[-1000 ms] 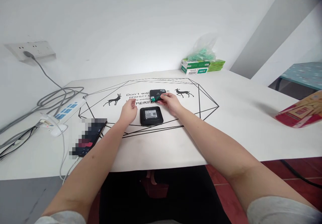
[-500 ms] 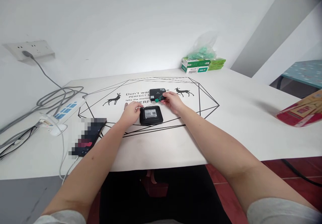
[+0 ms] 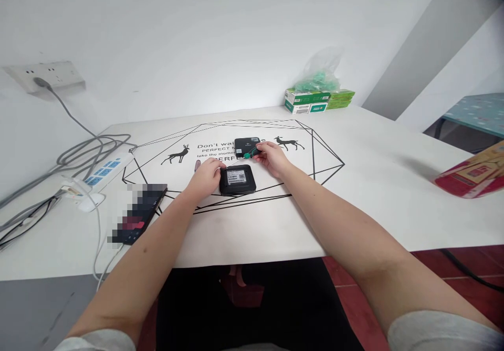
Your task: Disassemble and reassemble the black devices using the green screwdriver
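My right hand (image 3: 271,159) is closed around the green and black handle of a screwdriver (image 3: 249,155), whose thin shaft slants down to the left. The shaft reaches toward the upper left corner of a square black box (image 3: 237,187), which lies label side up on the table. At that same corner is my left hand (image 3: 207,176), with thumb and forefinger drawn together by the shaft's end. What they pinch, if anything, is too small to make out. Just behind lies a second flat black piece (image 3: 242,145) with small stickers, partly covered by the right hand and screwdriver.
A phone (image 3: 144,212) lies left of my left forearm, near a power strip (image 3: 108,171) and coiled grey cables (image 3: 92,148). Green and white boxes (image 3: 305,101) under a plastic bag (image 3: 321,75) stand by the wall. A red and tan package (image 3: 472,175) is at far right.
Both hands keep nearly the same places and grips. The screwdriver's handle has turned or shifted slightly in my right hand. The view has moved a little.
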`<act>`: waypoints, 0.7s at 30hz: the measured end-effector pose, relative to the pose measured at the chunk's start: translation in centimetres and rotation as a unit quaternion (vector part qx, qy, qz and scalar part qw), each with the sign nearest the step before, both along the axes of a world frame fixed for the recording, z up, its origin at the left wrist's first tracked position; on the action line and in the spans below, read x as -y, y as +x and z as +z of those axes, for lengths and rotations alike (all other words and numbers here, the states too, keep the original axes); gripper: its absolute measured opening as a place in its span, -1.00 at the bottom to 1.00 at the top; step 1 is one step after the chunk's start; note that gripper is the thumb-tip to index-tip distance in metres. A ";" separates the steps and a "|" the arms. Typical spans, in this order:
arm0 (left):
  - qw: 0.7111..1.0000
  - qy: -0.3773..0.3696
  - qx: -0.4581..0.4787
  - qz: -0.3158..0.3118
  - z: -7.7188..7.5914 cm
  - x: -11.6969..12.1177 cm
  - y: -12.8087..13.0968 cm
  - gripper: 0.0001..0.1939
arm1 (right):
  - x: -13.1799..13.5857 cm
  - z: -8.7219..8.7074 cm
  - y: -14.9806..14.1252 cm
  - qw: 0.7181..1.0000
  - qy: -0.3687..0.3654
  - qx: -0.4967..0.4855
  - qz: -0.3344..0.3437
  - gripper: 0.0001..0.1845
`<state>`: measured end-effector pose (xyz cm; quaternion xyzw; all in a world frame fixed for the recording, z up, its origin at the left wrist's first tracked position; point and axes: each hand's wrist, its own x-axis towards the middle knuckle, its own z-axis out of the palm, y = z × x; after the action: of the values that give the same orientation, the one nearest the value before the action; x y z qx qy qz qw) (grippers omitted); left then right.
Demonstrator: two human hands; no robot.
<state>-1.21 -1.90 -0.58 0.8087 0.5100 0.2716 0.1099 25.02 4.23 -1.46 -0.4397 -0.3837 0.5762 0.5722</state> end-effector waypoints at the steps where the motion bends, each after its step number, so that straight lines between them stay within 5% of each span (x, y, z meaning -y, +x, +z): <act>1: 1.000 0.001 -0.002 0.001 0.0 0.0 0.0 -0.65 | 0.0 0.0 0.0 1.000 0.001 0.000 0.000 -0.89; 21: 0.999 -0.003 -0.036 -0.010 -0.2 -0.2 -0.3 -0.63 | -0.2 -0.3 0.1 1.000 0.003 0.009 0.016 -0.84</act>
<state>-1.49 -1.71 -0.76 0.8228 0.5062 0.2396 0.0968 25.14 4.47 -1.79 -0.4371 -0.3968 0.5803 0.5610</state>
